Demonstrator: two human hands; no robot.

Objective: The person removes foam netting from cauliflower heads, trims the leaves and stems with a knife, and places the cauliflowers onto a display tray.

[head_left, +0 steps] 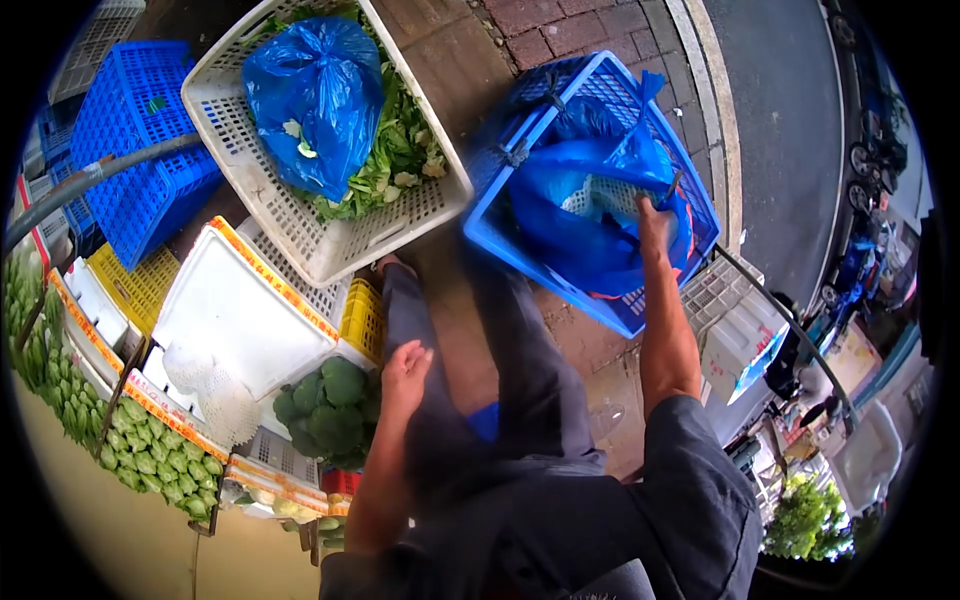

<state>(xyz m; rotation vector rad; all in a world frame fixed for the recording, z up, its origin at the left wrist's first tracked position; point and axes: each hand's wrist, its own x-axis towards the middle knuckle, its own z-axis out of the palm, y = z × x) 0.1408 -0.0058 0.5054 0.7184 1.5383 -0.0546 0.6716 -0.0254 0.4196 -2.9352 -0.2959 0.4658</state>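
Observation:
My right hand [656, 222] reaches into a blue plastic bag [545, 205] that lines a blue crate [625, 318]. Its fingers are closed around a thin dark object [676, 184], whose kind I cannot make out. Pale mesh shows through the bag's mouth beside the hand. My left hand [406, 372] hangs in front of my left leg, fingers loosely curled, with nothing seen in it. Dark green broccoli heads [325, 408] lie to its left, apart from it.
A white crate [425, 215] holds leafy greens [395, 165] and a knotted blue bag [315, 100]. Foam boxes [235, 300], a tall blue crate [140, 150] and green vegetables [160, 450] stand at left. A grey crate [715, 295] sits beyond the blue one, near the kerb [715, 100].

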